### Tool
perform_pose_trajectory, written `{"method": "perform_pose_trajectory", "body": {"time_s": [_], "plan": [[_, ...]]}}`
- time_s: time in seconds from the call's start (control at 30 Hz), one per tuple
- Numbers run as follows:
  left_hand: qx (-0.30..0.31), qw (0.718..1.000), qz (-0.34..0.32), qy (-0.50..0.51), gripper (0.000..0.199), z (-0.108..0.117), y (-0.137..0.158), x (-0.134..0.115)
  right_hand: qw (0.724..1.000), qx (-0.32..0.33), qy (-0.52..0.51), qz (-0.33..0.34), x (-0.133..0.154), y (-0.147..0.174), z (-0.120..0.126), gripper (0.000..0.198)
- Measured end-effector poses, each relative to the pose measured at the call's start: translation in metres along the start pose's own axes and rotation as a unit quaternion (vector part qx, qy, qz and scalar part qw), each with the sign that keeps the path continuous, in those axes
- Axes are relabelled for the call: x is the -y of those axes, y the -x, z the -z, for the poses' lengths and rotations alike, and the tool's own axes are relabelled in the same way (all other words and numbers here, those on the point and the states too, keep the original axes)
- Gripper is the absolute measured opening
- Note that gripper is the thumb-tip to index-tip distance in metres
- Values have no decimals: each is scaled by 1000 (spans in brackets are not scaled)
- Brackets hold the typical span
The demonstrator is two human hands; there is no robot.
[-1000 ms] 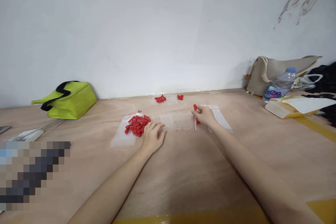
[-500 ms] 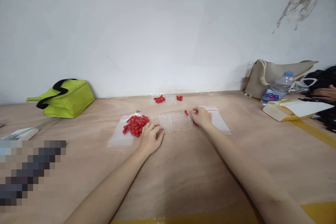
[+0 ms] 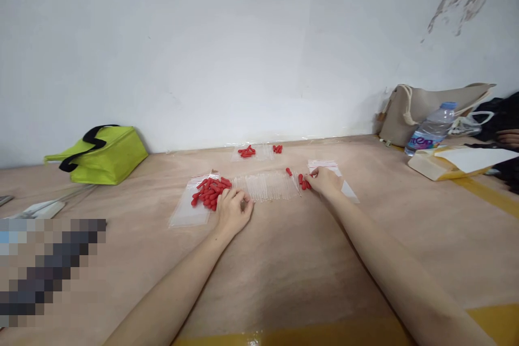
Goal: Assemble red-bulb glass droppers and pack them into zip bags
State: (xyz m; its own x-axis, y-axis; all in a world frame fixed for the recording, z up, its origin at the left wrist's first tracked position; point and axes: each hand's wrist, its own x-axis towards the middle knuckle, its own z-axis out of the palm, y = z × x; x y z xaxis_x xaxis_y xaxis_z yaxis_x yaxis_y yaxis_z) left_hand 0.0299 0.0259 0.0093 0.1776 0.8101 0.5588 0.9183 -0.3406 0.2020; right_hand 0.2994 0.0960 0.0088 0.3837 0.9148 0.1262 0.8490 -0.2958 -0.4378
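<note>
My left hand rests between a heap of red rubber bulbs and a row of thin clear tubes. Its thumb and forefinger are curled tip to tip at the tubes' near ends; anything between them is too small to make out. At the row's right end lies a dropper, a clear tube with a red bulb on it. My right hand pinches a red bulb beside a few more red bulbs. The heap lies partly on a clear zip bag.
Another zip bag lies under my right hand. Smaller groups of red bulbs and tubes lie by the wall. A lime-green bag stands left. At right are a water bottle, a beige bag, an open carton and another person's hand.
My right hand has shifted slightly right, uncovering several red bulbs, with its fingertips now at one of them. My left hand has barely moved. The view has shifted slightly.
</note>
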Motion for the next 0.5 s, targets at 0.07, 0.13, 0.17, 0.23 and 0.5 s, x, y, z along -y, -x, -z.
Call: {"method": "perform_pose_trajectory", "body": {"time_s": [0.07,0.13,0.17,0.23,0.5], "plan": [[-4,1000,20,-22,16,2,-5,0,1000,2,3,-11,0,-1,-1,31],[-6,998,35,-45,15,2,-11,1,1000,3,0,-18,0,-2,-2,32],[-5,998,42,-57,16,1,-14,1,1000,3,-3,-20,0,-3,-2,32],[2,995,58,-78,19,-3,-22,2,1000,7,-10,-22,0,-3,-1,31],[101,970,181,-124,39,-16,-54,-3,999,19,-17,-37,-1,-4,-3,30]]}}
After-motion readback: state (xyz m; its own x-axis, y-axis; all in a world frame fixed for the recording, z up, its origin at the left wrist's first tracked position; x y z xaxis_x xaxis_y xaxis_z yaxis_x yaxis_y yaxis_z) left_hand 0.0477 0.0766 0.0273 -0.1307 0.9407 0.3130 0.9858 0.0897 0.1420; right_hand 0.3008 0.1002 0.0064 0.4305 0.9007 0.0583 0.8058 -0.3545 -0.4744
